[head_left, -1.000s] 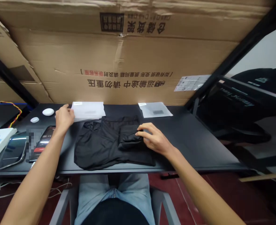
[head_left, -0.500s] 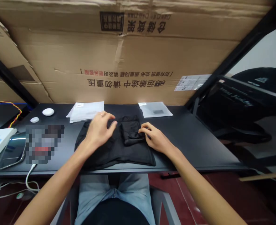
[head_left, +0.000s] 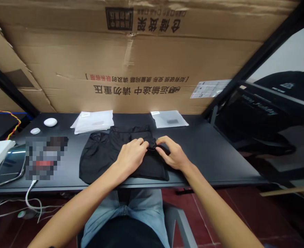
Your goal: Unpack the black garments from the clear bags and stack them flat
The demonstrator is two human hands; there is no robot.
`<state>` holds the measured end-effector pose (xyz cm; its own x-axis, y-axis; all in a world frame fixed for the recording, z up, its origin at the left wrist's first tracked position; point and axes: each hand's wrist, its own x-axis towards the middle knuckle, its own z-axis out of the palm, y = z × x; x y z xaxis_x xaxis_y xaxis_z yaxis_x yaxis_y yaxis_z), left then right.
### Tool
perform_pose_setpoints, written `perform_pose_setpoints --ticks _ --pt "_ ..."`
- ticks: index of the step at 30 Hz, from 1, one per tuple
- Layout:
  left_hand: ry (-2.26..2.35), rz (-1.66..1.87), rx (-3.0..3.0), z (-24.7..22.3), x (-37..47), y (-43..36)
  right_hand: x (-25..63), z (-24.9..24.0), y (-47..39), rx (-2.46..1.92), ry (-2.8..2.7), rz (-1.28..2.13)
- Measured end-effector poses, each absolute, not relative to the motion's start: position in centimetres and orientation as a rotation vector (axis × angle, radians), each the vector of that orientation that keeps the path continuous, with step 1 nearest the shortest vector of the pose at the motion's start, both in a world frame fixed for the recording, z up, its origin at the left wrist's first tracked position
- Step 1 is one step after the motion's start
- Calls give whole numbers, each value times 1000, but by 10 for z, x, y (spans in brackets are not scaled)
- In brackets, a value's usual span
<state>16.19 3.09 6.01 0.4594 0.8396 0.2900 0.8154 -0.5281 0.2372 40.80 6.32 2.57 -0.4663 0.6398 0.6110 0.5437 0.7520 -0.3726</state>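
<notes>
Black cloth bunches into a small bundle (head_left: 152, 144) at the centre of the frame, its right edge pinched between thumb and forefinger of the right hand (head_left: 174, 155). The left hand (head_left: 132, 155), fingers curled together, grips its left side; it has just come down from above the cloth, so both hands now work the bundle instead of one. Beneath and around them, the larger black garment (head_left: 96, 160) lies spread on the dark desk (head_left: 209, 151). Just beyond it, left of centre, sit overlapping white packets (head_left: 95, 122); a single translucent packet (head_left: 167, 119) lies right of centre. Brown cardboard (head_left: 71, 55) fills the upper frame.
</notes>
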Motion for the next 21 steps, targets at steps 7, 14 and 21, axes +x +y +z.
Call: perform_pose_setpoints --ticks 7,14,21 --pt "1589 1055 2239 58 128 20 405 24 65 -891 -2336 135" --pt "2002 934 2021 46 72 -7 405 18 68 -840 -2362 133" --pt "1978 1064 2178 51 72 -10 405 19 68 -857 -2362 169"
